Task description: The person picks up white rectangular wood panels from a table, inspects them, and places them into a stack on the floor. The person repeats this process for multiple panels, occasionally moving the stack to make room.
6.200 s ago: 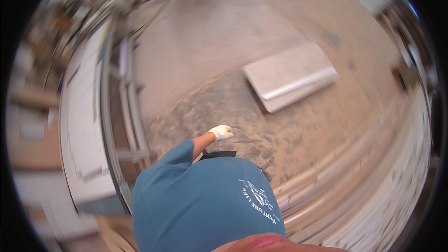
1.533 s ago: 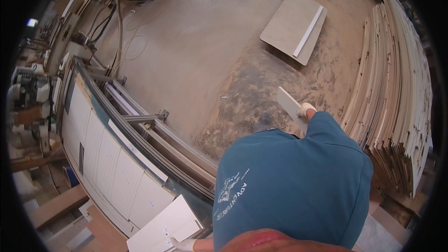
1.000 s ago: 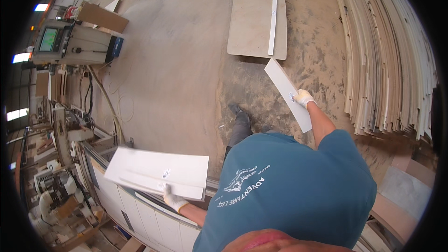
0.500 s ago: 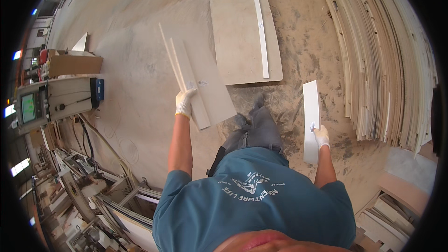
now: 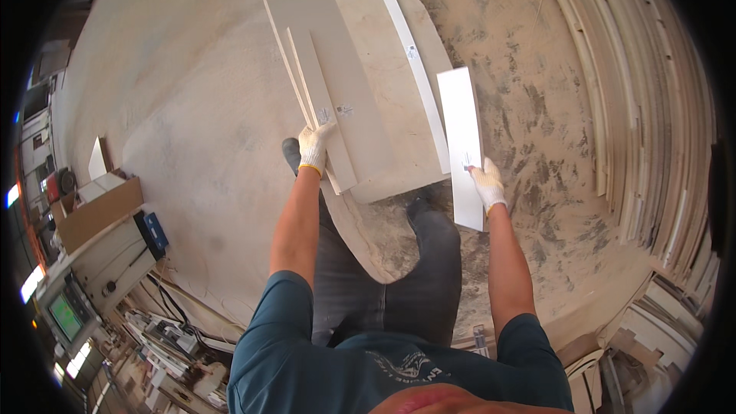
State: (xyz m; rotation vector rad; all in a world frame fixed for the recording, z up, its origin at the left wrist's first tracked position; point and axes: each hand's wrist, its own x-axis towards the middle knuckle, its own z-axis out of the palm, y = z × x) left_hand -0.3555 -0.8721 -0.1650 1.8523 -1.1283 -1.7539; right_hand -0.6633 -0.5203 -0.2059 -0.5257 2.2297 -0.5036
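Observation:
My left hand, in a white knit glove with a yellow cuff, is closed around the edges of two boards held together. One is a wide grey board; a narrower board lies against it, and both carry a small label. My right hand, gloved too, pinches the right edge of a short white board near its label. Below them, a large beige panel lies on the floor with a long white strip along its right side. The held boards hide part of that panel.
Tall stacks of sheet boards line the right side. To the left stand a machine console with a screen and an open cardboard box. Offcuts are piled at the lower right. Dark scuffs mark the floor.
I have stepped closer to the large panel, my legs now apart. The boards in my left hand now overlap the panel in view. The white board in my right hand has come inward and up.

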